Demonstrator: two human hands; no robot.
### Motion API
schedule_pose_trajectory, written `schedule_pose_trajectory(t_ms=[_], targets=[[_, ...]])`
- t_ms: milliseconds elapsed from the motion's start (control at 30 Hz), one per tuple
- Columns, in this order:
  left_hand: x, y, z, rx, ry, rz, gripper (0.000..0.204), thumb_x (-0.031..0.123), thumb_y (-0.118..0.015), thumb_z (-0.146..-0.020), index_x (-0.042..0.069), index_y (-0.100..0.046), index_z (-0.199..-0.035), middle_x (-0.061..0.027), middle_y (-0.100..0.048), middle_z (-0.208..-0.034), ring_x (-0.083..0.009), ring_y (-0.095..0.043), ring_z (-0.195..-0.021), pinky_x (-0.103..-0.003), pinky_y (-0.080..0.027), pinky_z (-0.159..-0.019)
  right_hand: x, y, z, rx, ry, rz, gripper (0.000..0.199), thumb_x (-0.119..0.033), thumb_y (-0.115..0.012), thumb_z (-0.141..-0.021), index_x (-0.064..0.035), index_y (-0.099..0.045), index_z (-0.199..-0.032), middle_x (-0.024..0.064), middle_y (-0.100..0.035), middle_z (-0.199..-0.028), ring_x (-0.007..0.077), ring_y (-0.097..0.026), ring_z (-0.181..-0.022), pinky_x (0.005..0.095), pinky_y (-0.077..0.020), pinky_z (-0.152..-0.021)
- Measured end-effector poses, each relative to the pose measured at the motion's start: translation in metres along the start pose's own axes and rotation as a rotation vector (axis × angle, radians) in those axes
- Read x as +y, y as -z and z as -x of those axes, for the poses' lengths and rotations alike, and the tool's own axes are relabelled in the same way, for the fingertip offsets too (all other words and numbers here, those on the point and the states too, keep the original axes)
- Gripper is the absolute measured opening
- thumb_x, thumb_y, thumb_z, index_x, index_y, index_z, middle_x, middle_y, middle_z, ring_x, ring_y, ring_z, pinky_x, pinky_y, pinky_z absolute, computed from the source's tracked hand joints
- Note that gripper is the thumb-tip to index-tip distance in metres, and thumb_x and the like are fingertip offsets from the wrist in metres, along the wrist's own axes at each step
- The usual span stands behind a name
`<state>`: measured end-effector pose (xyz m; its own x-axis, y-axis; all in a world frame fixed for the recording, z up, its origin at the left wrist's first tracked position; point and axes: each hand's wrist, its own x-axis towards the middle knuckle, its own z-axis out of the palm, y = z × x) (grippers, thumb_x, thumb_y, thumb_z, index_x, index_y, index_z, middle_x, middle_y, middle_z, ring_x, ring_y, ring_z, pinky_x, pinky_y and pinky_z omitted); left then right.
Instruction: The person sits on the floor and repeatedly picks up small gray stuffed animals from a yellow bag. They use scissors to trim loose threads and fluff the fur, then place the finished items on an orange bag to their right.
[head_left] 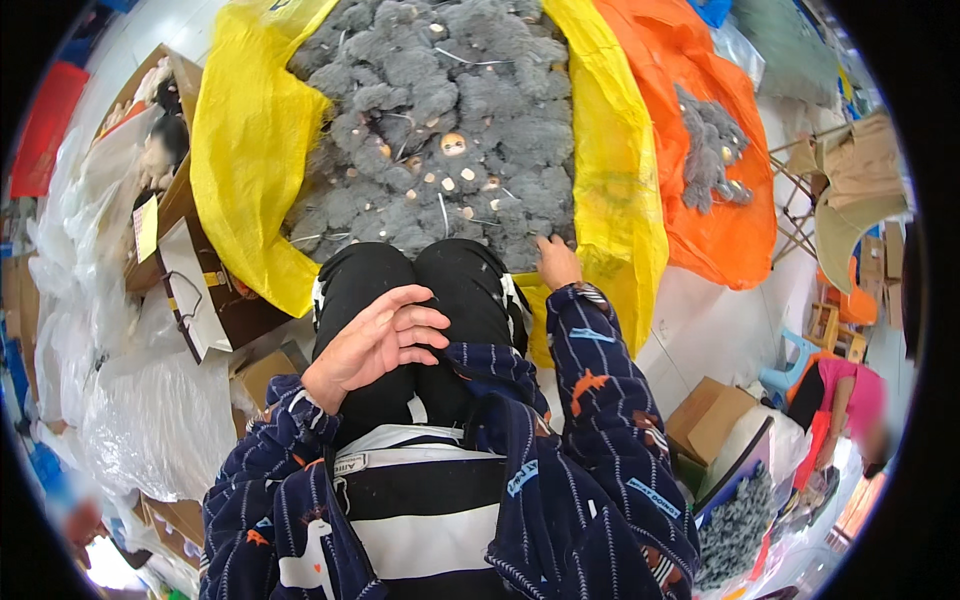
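In front of my knees, a large heap of grey plush toys (450,110) fills a yellow woven sack (617,150) with its sides folded down. Small tan faces and pale pads show among the fur, along with several thin white strips. My left hand (385,338) is held over my lap, palm turned inward and fingers stretched out, holding nothing. At the near right edge of the heap, my right hand (557,263) has its fingers curled into the grey fur of a plush toy. The fur partly hides those fingertips.
To the right, an orange sack (715,120) carries a few grey plush toys (710,150). Cardboard boxes (165,160) and clear plastic sheeting (150,420) crowd the left. An open carton (710,420), a folding chair (850,170) and a person in pink (840,400) are at the right.
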<state>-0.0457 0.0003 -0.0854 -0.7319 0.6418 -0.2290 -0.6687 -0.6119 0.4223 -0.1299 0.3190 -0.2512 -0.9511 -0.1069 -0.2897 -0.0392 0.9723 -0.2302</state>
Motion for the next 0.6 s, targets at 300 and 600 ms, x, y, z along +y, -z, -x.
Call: schedule_pose_trajectory(t_ms=[300,600], targets=[[0.013,-0.012,0.005,0.043,0.081,-0.032,0.038,0.028,-0.044,-0.093,0.009,-0.037,-0.125,-0.0096,-0.053,-0.114,-0.0168,-0.054,-0.099,-0.029,-0.047,-0.080,0.039,-0.021,0.001,0.024,0.215,-0.009,0.023,-0.009,-0.057,-0.069,-0.0026,-0.063,-0.090,0.0193,-0.061,-0.086,0.0353,-0.057,-0.085,0.0428,-0.0457,-0.074],[-0.004,-0.006,0.015,0.000,-0.129,-0.223,0.035,0.025,-0.044,-0.093,0.007,-0.040,-0.123,-0.0088,-0.051,-0.112,-0.0153,-0.051,-0.100,-0.028,-0.044,-0.084,-0.055,0.133,0.048,0.532,0.311,-0.022,0.026,0.001,-0.053,-0.074,0.0000,-0.058,-0.099,0.0177,-0.056,-0.093,0.0349,-0.054,-0.087,0.0375,-0.0438,-0.076]])
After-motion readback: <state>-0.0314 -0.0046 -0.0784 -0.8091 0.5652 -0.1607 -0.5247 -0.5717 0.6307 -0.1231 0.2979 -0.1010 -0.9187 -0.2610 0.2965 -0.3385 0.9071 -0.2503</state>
